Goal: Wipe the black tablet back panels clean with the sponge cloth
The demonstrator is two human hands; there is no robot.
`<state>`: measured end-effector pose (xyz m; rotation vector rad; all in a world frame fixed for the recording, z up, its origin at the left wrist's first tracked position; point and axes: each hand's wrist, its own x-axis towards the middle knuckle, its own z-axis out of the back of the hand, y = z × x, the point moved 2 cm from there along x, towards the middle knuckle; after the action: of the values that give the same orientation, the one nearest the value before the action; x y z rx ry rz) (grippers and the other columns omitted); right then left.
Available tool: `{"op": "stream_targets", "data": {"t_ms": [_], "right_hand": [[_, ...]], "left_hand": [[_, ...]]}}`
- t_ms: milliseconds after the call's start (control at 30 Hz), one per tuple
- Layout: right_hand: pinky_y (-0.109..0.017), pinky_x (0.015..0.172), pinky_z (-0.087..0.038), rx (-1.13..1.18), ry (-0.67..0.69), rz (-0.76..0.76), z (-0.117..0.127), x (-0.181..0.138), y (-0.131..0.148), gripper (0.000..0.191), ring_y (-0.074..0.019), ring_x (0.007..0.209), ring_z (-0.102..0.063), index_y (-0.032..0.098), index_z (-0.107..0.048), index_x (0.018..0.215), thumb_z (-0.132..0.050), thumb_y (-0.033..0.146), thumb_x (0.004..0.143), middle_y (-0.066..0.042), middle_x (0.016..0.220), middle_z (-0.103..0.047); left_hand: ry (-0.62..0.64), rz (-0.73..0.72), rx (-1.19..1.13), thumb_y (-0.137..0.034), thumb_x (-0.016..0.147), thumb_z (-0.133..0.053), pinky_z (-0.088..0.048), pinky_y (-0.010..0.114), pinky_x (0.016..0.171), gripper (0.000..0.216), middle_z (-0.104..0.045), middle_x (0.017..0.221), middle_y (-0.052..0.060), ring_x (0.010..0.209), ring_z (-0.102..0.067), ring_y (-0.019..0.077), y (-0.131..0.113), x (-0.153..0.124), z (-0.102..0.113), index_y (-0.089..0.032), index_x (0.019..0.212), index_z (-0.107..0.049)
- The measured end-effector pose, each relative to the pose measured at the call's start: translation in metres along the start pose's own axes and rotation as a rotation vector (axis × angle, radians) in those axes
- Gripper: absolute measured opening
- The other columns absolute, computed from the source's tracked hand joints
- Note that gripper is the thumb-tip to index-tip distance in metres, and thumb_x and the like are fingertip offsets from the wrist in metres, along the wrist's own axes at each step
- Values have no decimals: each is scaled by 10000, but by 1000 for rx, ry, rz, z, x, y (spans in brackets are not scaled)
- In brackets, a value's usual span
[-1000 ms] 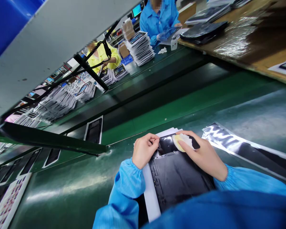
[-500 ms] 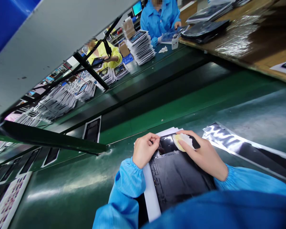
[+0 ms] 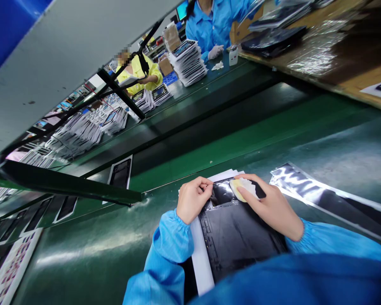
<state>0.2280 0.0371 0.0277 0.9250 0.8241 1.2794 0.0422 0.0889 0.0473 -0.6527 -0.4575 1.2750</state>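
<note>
Your left hand (image 3: pixel 192 204) pinches the dark panel (image 3: pixel 238 237) by its top edge, grip narrow; your right hand (image 3: pixel 271 207) presses a yellow pad (image 3: pixel 241 188) flat on it, mid-wipe, needing steady pressure next

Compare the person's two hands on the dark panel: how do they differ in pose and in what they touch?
The left hand is curled, fingertips pinched at the top edge of the dark panel; the right hand lies flatter. The left hand holds no tool, while the right hand presses a yellow-white pad against the panel's upper end. The left hand sits at the panel's left edge, the right hand across its right side. Both are bare, with blue sleeves.
</note>
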Motion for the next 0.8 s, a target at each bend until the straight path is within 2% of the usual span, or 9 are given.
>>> {"op": "stream_targets", "data": {"t_ms": [167,300,400,500,700,800], "right_hand": [[-282,460,-412,-59,14,35,-1,0,-2,314,-94,331,-400,239,-581,1046,-461,463,861,-16,821,-726],[-280,429,-400,-70,19,44,0,-1,-1,302,-96,326,-390,242,-580,1029,-457,461,862,-16,833,-731],[-282,449,-421,-80,18,37,1,-1,0,302,-116,364,-455,242,-581,1030,-460,462,862,-15,823,-735],[-285,482,-446,-97,23,28,0,-1,0,302,-144,442,-552,244,-583,1043,-462,454,864,-25,866,-744],[-297,472,-443,-102,1,32,-1,0,-3,290,-125,380,-503,245,-579,1035,-468,444,856,-26,902,-748],[-294,471,-446,-101,1,27,-1,0,-3,292,-134,423,-542,243,-577,1037,-463,443,858,-38,930,-749]], "left_hand": [[15,-7,18,-229,779,-565,-386,181,548,139,-632,623,-61,522,-511,62,1,1,1,-217,798,-702],[66,-29,101,-274,788,-599,-412,191,580,177,-662,703,-57,563,-535,74,1,1,5,-243,931,-698],[95,-47,194,-299,793,-615,-421,203,616,212,-672,726,-61,592,-552,84,-1,2,9,-264,989,-688],[122,-58,239,-299,801,-616,-424,211,630,212,-675,728,-65,604,-564,90,-1,3,11,-274,1000,-686],[125,-89,237,-315,810,-632,-431,204,644,190,-671,739,-67,625,-575,89,3,6,11,-279,987,-690],[119,-103,236,-307,812,-643,-429,197,639,175,-663,736,-74,625,-569,85,4,5,10,-283,978,-693]]}}
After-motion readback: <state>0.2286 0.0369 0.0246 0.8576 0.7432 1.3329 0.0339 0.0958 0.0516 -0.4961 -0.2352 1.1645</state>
